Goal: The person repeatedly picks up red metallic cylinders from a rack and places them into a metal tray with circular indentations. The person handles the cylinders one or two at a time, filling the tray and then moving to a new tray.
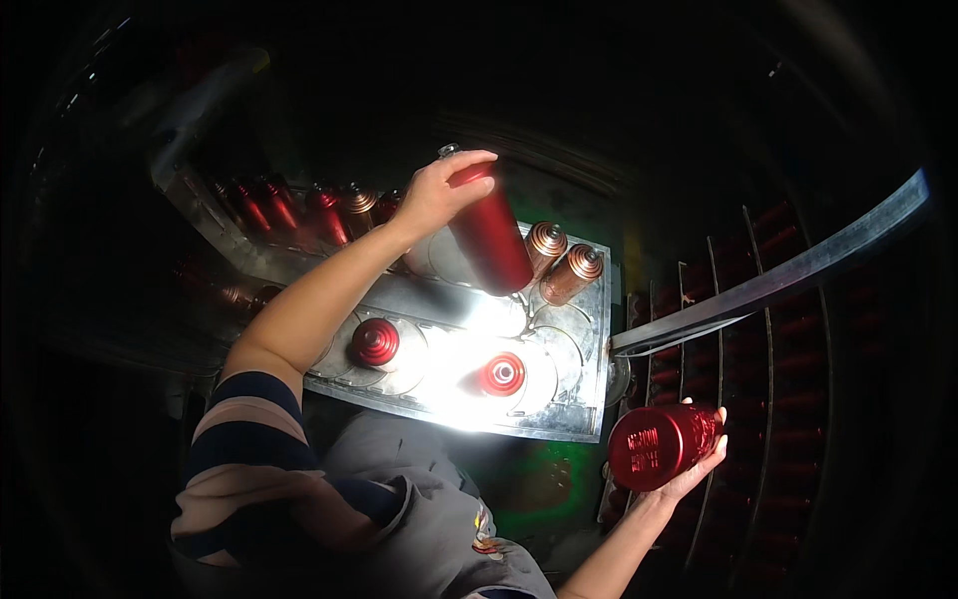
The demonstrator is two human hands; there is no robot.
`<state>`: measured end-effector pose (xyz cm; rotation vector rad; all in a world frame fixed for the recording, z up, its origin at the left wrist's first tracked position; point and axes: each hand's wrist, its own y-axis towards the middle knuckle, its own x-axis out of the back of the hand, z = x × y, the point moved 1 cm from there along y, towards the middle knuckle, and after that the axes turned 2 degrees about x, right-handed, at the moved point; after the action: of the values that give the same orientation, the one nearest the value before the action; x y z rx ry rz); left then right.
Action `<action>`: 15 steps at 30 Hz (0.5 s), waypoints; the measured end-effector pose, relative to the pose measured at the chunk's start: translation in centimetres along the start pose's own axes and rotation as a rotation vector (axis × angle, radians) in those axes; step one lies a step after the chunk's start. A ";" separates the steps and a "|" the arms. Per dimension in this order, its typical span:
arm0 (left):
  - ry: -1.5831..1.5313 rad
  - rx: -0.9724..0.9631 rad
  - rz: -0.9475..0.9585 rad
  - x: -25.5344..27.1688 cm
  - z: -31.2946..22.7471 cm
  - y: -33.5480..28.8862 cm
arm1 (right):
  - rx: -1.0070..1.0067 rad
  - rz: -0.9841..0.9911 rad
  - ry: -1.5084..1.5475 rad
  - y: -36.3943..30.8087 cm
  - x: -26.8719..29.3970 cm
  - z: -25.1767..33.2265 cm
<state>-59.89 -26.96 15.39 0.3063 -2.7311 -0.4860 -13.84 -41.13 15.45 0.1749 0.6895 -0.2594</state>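
My left hand (pixel 444 200) is closed around the upper end of a tall, glossy red metal bottle (pixel 491 240), tilted above a brightly lit metal table (pixel 559 422). Off the table's right side, my right hand (pixel 701 467) grips a second red bottle (pixel 649 449), its flat base with raised marks turned up. Below the left hand's bottle, a red stepped top (pixel 502 374) pokes up from the table. Farther left is another red stepped top (pixel 375 342). Beside the tilted bottle stand a copper-coloured bottle (pixel 546 240) and a second copper bottle (pixel 572 275).
Several red and copper bottles (pixel 329 212) stand in a row at the far left. A curved metal bar (pixel 798 265) reaches out from the table's right edge. Racks (pixel 718 349) with dim red items stand at the right. Glare washes out the table's middle.
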 end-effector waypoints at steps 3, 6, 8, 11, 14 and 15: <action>0.483 -0.061 -0.103 0.5 5.8 2.2 | 0.167 0.027 -0.335 2.2 -8.4 -3.1; 0.502 0.073 -0.009 -0.6 12.6 2.9 | 0.276 0.087 -0.716 4.0 -11.4 -5.4; 0.532 0.113 0.017 -1.0 16.0 2.5 | 0.518 0.116 -1.029 5.8 -10.5 -8.1; 0.611 0.185 0.053 -0.2 21.1 1.2 | 0.648 0.173 -1.372 9.1 -10.0 -12.9; 0.625 0.034 -0.030 1.7 22.8 1.4 | 0.643 0.171 -1.498 13.5 -8.6 -19.4; 0.646 0.019 -0.065 2.5 22.7 1.7 | 0.614 0.180 -1.551 14.9 -8.0 -21.2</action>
<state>-70.87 -19.46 -3.23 0.4645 -2.1025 -0.3061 -28.17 -20.33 5.63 0.5285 -0.9626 -0.3398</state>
